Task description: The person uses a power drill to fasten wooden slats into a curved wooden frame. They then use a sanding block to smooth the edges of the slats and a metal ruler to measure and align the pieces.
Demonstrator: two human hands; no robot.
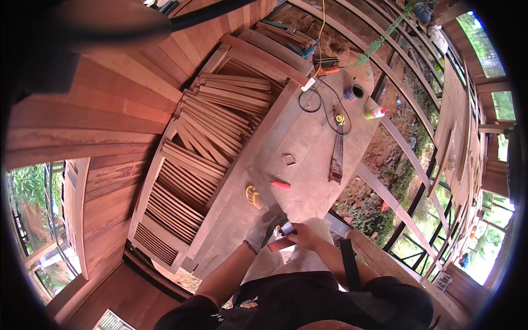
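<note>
Close in front of my body, my two hands meet above the work surface (236, 247). My left hand (256, 237) wears a grey glove, with its fingers curled around a dark part I cannot make out. A small blue-and-white piece (286, 227) sits between the hands. My bare right hand (302, 236) is closed, and a flat reddish-brown block (280, 244) juts from its fingers. Beyond them lie a yellow flip-flop (253, 197), a red-handled tool (280, 185) and a small reddish square piece (289, 160).
To the left, a wooden frame (242, 165) holds many loose slats (214, 121). A handsaw (336, 159), a can (353, 92), a bottle with a red cap (376, 113) and a cable (309, 104) lie farther off. Open beams (396, 203) run over ground at right.
</note>
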